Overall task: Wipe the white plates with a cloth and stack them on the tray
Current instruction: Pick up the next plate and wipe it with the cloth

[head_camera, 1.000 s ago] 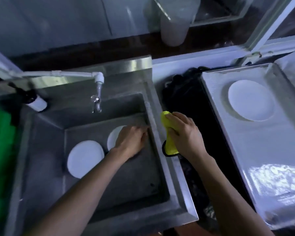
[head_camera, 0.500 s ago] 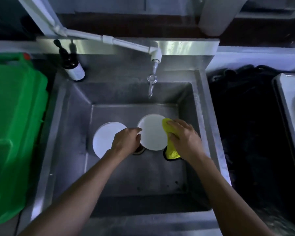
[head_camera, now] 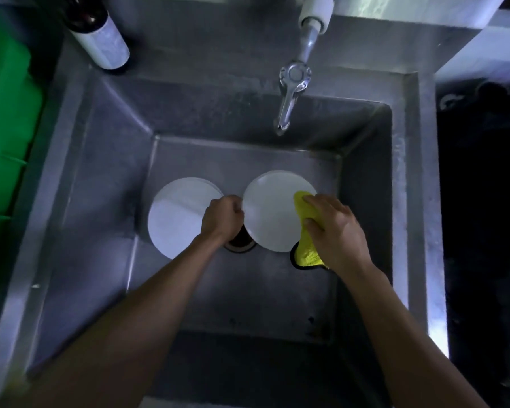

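Note:
Two white plates are in the steel sink (head_camera: 106, 160). The right plate (head_camera: 270, 212) is tilted up over the drain, and my left hand (head_camera: 223, 219) grips its left rim. My right hand (head_camera: 334, 231) holds a yellow cloth (head_camera: 306, 231) against the plate's right edge; the cloth hangs down below the hand. The left plate (head_camera: 177, 214) lies flat on the sink floor, partly behind my left wrist. The tray is out of view.
A tap (head_camera: 290, 92) hangs over the back of the basin. A dark bottle with a white label (head_camera: 102, 35) stands at the sink's back left corner. A green plastic container (head_camera: 3, 125) lies left of the sink. Dark space lies to the right.
The view swung left from the tray to above the sink. My left hand picked up the right plate by its rim, and my right hand brought the cloth onto it.

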